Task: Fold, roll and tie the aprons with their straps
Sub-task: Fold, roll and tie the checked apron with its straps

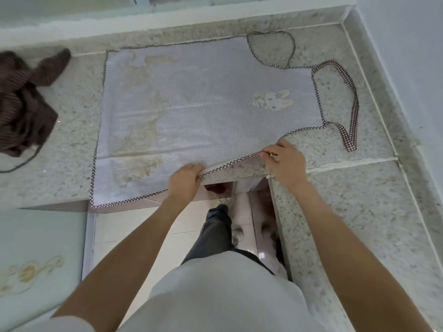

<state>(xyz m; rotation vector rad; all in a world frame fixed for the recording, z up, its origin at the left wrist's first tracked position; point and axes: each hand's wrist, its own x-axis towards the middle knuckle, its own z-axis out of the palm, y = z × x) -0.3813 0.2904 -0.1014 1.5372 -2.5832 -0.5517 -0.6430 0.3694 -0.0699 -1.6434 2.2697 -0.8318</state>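
A pale lilac checked apron (191,104) with dark checkered trim lies spread flat on the speckled stone counter (347,200), its bib to the right with a small rabbit motif (273,99). Its neck strap (352,101) loops at the far right and a thin waist strap (285,44) curls at the back. My left hand (184,180) grips the apron's near edge at the counter's front. My right hand (285,159) pinches the trim of the same edge, a little to the right. Between my hands that edge is lifted slightly off the counter.
A crumpled dark brown striped apron (24,97) lies at the left of the counter with a thin strap trailing. A pale green patterned surface (36,259) sits lower left. The counter turns a corner on the right, with a wall (407,56) behind it. My legs stand on the tiled floor (153,228) below.
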